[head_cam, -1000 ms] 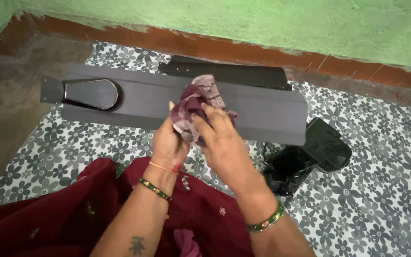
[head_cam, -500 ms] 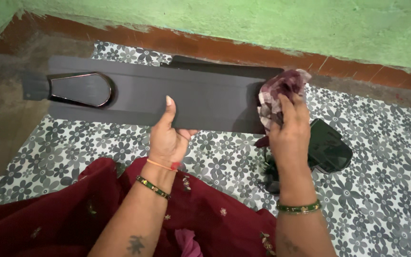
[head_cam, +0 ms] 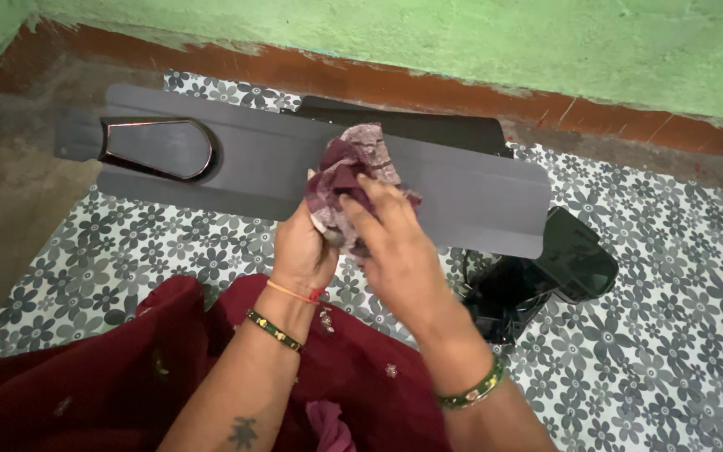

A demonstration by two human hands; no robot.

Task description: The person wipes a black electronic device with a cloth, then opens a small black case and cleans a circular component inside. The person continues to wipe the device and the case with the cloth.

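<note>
Dark red embroidered garment; green bangles on both wrists (left forearm tattoo, perhaps floral).

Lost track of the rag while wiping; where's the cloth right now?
In the head view, the maroon cloth is bunched near the middle of the long grey panel, pressed there by the right hand, just beside the left hand.

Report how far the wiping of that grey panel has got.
Done: cannot tell; no cleaned patch stands out on the panel. In hand: left hand grips its near edge, right hand presses the cloth mid-panel. Left: black parts lie untouched on the mat.
</note>
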